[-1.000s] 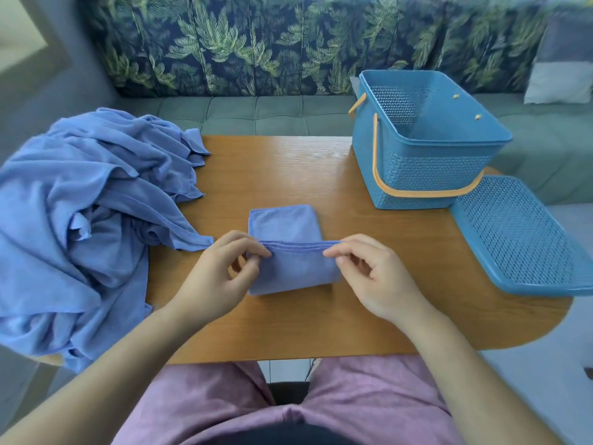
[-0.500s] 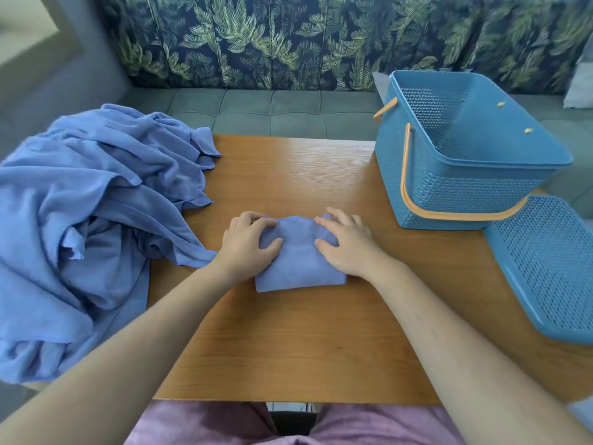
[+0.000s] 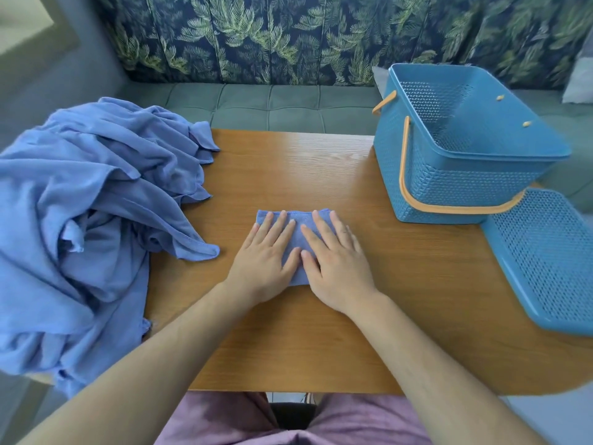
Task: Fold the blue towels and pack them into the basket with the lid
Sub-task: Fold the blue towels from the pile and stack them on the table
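A small folded blue towel (image 3: 298,239) lies in the middle of the wooden table (image 3: 417,284). My left hand (image 3: 264,255) and my right hand (image 3: 333,261) both press flat on it, fingers straight, side by side. A big heap of unfolded blue towels (image 3: 80,213) covers the table's left end and hangs over its edge. At the back right stands the blue perforated basket (image 3: 449,187) with an orange handle, open and with nothing seen inside. Its blue lid (image 3: 552,264) lies flat on the table in front of it, at the right edge.
A green cushioned bench (image 3: 272,107) with a leaf-patterned back runs behind the table. Bare wood shows in front of my hands and between the towel and the basket. My lap in pink cloth is below the near table edge.
One second ago both hands pinched the towel's front edge and folded it over. Now they lie flat on the folded towel, fingers stretched further across it than half a second ago.
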A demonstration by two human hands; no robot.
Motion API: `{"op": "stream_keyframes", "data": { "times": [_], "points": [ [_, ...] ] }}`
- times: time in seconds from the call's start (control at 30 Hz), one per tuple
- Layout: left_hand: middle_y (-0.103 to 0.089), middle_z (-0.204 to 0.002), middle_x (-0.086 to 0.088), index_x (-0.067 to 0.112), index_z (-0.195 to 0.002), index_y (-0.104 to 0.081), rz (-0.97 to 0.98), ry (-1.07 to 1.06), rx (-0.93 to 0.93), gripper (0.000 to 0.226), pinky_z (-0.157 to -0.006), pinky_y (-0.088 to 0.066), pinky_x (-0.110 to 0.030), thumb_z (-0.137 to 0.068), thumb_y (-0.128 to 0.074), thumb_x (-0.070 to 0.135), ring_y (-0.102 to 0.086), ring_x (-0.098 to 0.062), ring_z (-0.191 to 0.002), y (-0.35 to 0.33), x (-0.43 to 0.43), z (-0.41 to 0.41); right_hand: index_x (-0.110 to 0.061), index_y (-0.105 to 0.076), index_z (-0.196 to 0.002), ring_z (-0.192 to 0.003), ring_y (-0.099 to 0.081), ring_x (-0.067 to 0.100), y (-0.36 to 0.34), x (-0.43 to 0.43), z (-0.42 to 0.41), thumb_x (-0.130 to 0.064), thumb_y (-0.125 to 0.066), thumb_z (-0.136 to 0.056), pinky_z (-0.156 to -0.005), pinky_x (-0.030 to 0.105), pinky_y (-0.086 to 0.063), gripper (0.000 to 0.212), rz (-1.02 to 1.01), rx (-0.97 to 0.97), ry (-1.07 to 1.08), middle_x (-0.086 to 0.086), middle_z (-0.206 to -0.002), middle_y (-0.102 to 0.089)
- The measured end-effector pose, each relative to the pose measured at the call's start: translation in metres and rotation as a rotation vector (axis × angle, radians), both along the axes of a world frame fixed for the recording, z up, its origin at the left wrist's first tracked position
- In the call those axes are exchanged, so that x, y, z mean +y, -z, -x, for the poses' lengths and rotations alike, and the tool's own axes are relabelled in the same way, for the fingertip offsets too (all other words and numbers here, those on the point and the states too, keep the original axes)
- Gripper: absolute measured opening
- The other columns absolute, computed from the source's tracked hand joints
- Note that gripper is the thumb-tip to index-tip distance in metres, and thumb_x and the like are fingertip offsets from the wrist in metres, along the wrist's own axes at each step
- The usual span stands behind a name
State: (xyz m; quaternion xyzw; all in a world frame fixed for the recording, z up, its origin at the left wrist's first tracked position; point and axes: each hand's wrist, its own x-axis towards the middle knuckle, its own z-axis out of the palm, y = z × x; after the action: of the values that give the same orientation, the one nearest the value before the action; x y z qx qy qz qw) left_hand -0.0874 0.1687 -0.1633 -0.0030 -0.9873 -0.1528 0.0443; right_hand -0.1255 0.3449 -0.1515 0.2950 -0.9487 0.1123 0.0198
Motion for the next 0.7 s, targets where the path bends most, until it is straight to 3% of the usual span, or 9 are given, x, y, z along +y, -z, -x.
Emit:
{"op": "stream_keyframes", "data": {
  "times": [0.17, 0.3, 0.37, 0.5, 0.6, 0.7],
  "points": [
    [-0.014, -0.166, 0.004, 0.025, -0.159, -0.025, 0.053, -0.003, -0.018, 0.073, -0.123, 0.002, -0.033, -0.095, -0.012, 0.059, -0.004, -0.017, -0.155, 0.002, -0.023, 0.025, -0.031, -0.011, -0.162, -0.156, 0.007, 0.022, -0.003, -0.02, 0.007, -0.051, -0.005, -0.1, -0.127, 0.042, -0.003, 0.065, -0.121, -0.154, -0.004, -0.004, -0.17, 0.001],
    [-0.037, -0.159, -0.01, 0.02, -0.149, -0.048, 0.336, -0.065, 0.054, 0.058, -0.119, -0.026, -0.049, -0.103, -0.027, 0.048, -0.033, -0.032, -0.147, -0.006, -0.05, 0.067, -0.029, -0.003, -0.162, -0.155, 0.013, 0.025, -0.005, -0.064, 0.051, -0.048, -0.011, -0.107, -0.126, 0.043, -0.001, 0.059, -0.148, -0.226, 0.041, -0.002, -0.169, 0.01],
    [-0.03, -0.162, -0.009, 0.018, -0.152, -0.04, 0.35, -0.089, 0.012, 0.056, -0.12, -0.023, -0.046, -0.105, -0.027, 0.044, -0.029, -0.03, -0.149, -0.016, -0.058, 0.087, -0.029, -0.002, -0.162, -0.155, 0.016, 0.027, -0.006, -0.087, 0.073, -0.047, -0.011, -0.107, -0.126, 0.043, 0.0, 0.059, -0.157, -0.26, 0.065, 0.0, -0.169, 0.012],
    [-0.02, -0.165, -0.009, 0.015, -0.157, -0.029, 0.14, -0.12, -0.046, 0.083, -0.121, -0.016, -0.044, -0.091, 0.008, 0.05, -0.017, -0.027, -0.153, -0.004, -0.08, 0.117, -0.03, 0.001, -0.161, -0.154, 0.019, 0.029, 0.003, -0.126, 0.115, -0.046, -0.004, -0.103, -0.126, 0.045, 0.002, 0.061, -0.152, -0.256, 0.063, -0.003, -0.168, 0.015],
    [-0.008, -0.168, -0.004, 0.021, -0.16, -0.019, 0.103, -0.153, -0.045, 0.074, -0.123, -0.006, -0.044, -0.097, 0.006, 0.05, -0.003, -0.022, -0.155, 0.006, -0.101, 0.141, -0.03, 0.001, -0.161, -0.153, 0.021, 0.028, 0.027, -0.152, 0.154, -0.05, 0.023, -0.079, -0.124, 0.05, 0.002, 0.088, -0.177, -0.209, 0.055, -0.004, -0.169, 0.01],
    [-0.005, -0.168, 0.0, 0.023, -0.16, -0.015, 0.068, -0.174, -0.051, 0.069, -0.124, -0.002, -0.042, -0.099, 0.002, 0.05, 0.001, -0.019, -0.155, 0.006, -0.114, 0.166, -0.031, 0.0, -0.161, -0.153, 0.02, 0.029, 0.042, -0.17, 0.186, -0.051, 0.027, -0.074, -0.122, 0.051, 0.002, 0.094, -0.207, -0.22, 0.076, -0.005, -0.17, 0.009]
  ]
}}
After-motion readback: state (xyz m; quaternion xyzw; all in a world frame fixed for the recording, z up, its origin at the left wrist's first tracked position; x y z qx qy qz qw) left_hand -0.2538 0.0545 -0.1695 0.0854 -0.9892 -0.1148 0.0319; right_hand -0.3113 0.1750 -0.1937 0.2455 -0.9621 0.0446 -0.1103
